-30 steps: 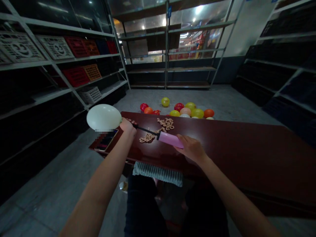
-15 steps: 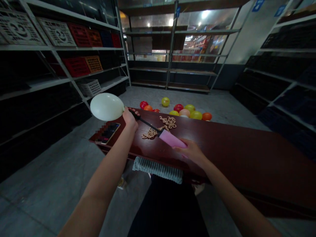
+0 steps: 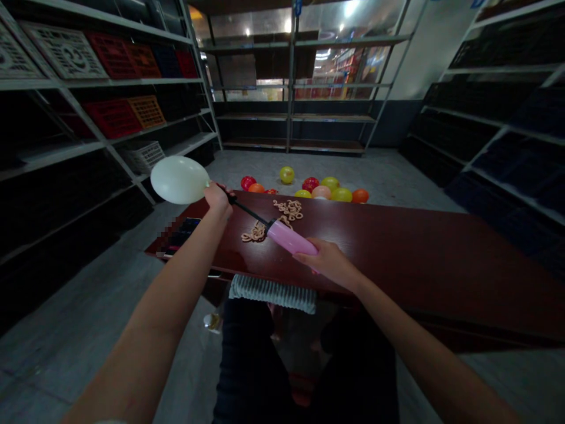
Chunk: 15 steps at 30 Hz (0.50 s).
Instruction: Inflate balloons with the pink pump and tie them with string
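Note:
My left hand (image 3: 217, 197) is closed around the neck of an inflated white balloon (image 3: 179, 179) and the black end of a hand balloon pump. The balloon points out to the left, above the table's left end. From that hand a thin black rod runs down to the pump's pink barrel (image 3: 289, 237). My right hand (image 3: 331, 262) is wrapped round the barrel's near end. Beneath the pump, coiled beige strips (image 3: 289, 209), whose kind I cannot make out, lie on the dark red table (image 3: 379, 241). The balloon's mouth is hidden by my fingers.
A phone (image 3: 185, 232) lies at the table's left end. Ribbed grey cloth (image 3: 271, 293) hangs at the near edge. Behind the table, several coloured balloons (image 3: 331, 191) rest on the floor. Racks stand around, the left one holding plastic crates (image 3: 108, 118).
The view has shifted, so the table, hands and balloon all appear farther left and slightly higher. Both hands keep their hold, and the exposed rod looks about the same length. My legs show farther apart.

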Motion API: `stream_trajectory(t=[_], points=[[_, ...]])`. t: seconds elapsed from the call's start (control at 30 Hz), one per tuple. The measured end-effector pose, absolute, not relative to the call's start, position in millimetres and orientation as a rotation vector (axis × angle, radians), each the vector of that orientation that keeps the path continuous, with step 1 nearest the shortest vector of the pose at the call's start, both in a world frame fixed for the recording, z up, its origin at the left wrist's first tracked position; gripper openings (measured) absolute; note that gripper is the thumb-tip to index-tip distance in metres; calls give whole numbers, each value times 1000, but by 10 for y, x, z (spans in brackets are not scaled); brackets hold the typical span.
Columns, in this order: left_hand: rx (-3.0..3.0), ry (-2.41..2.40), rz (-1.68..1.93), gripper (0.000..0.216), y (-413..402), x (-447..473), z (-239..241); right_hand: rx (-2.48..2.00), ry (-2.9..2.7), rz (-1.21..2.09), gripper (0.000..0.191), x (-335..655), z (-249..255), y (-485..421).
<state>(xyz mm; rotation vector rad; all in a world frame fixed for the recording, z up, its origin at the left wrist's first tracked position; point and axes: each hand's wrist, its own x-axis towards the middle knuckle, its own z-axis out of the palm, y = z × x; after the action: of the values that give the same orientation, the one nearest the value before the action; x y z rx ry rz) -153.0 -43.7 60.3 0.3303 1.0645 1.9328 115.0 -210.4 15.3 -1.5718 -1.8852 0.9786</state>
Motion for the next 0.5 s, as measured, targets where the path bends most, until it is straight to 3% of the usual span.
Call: stream_trajectory(t=[0.23,0.5], points=[[372,1016,1902,32,-638,-1178,608,-1485,-1621,1351,31,1175,161,-2023],[480,825,1803,30,-838,-619,373,-1617,-1641,1165,34,958,201,-1836]])
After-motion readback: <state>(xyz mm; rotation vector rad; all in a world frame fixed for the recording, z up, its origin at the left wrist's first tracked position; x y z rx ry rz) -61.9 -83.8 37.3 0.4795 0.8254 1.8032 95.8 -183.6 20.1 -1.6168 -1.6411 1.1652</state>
